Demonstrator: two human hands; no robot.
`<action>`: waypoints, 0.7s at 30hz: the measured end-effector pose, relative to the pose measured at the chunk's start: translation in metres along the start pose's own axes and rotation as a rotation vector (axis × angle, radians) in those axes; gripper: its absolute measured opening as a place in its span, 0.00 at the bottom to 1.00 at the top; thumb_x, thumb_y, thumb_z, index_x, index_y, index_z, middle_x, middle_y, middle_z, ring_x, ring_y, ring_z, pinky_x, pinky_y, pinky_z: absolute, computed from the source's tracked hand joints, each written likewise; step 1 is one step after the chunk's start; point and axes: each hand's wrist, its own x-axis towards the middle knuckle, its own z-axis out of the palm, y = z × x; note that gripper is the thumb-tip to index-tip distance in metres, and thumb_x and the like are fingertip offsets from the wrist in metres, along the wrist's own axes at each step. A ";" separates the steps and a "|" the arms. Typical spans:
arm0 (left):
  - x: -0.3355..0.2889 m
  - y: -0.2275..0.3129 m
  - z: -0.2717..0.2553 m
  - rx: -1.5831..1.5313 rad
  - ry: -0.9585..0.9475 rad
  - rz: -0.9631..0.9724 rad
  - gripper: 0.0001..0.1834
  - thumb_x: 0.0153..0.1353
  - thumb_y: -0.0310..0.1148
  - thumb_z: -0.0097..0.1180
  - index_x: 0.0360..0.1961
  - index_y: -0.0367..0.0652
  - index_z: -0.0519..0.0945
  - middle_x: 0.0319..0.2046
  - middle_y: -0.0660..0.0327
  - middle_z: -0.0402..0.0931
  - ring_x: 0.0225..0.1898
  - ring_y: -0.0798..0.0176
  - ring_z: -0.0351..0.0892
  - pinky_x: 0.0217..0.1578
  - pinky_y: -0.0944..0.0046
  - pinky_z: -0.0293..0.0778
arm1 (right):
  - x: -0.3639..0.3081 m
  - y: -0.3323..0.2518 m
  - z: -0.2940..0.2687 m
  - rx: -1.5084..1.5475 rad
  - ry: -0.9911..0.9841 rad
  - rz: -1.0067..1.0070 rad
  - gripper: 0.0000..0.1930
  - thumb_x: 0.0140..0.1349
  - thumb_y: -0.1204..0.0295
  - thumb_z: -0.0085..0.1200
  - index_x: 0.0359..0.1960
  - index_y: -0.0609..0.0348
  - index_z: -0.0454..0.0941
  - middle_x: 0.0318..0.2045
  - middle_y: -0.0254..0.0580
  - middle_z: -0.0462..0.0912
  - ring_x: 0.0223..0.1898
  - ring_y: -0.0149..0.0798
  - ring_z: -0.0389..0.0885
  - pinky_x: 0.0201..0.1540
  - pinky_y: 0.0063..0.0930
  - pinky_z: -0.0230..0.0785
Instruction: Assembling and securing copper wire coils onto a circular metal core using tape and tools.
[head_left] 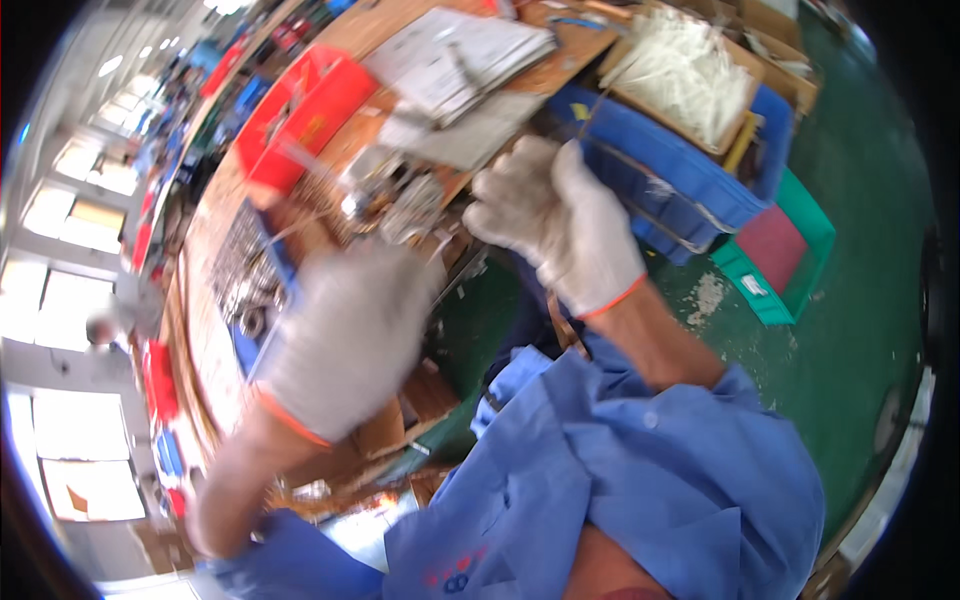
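**Cluttered wooden desk (385,30)**

A blue bin (690,205) stands beside it. The left hand (345,335) is blurred, finger spread impossible to tell; the right hand (555,215) has loosely curled fingers, thumb apart. Shiny parts (410,210) lie on the desk near both.

L hand (345,340) is super blurry, can't tell finger pos. or if it's holding smth. Metal bits (390,195) on the bench are too jumbled to ID tbh. Print on the paper sheets (415,55) = too tiny. Blue crate (715,200) is partly hidden under the cardboard box (742,110). Bg person (105,328) is just a smear, blue shirt (640,460) cut off at btm.
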 end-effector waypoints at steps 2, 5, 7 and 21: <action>0.019 0.050 0.063 -1.186 0.108 -0.425 0.17 0.78 0.34 0.52 0.34 0.32 0.82 0.25 0.50 0.80 0.29 0.61 0.81 0.33 0.58 0.76 | 0.000 0.000 -0.022 0.234 0.036 -0.021 0.23 0.84 0.51 0.37 0.54 0.56 0.78 0.36 0.41 0.83 0.33 0.41 0.81 0.42 0.47 0.83; -0.009 0.101 0.146 -1.459 -0.061 -0.507 0.17 0.79 0.34 0.50 0.40 0.33 0.85 0.32 0.52 0.84 0.35 0.62 0.83 0.39 0.61 0.79 | 0.020 -0.019 -0.087 0.220 0.033 -0.029 0.21 0.84 0.51 0.41 0.50 0.54 0.81 0.32 0.29 0.79 0.25 0.28 0.70 0.28 0.29 0.68; -0.049 0.130 0.212 -1.324 -0.084 -0.523 0.14 0.78 0.33 0.50 0.43 0.37 0.86 0.35 0.48 0.86 0.36 0.50 0.87 0.39 0.57 0.80 | 0.035 -0.045 -0.120 0.177 0.087 -0.067 0.20 0.84 0.52 0.43 0.48 0.53 0.80 0.30 0.27 0.77 0.23 0.25 0.67 0.25 0.26 0.65; -0.027 0.090 0.236 -1.036 -0.559 -0.424 0.21 0.75 0.40 0.53 0.64 0.44 0.78 0.52 0.46 0.86 0.50 0.38 0.87 0.51 0.48 0.83 | -0.003 -0.023 -0.105 -0.295 0.017 0.180 0.19 0.83 0.59 0.48 0.45 0.64 0.81 0.17 0.24 0.66 0.15 0.20 0.59 0.16 0.21 0.50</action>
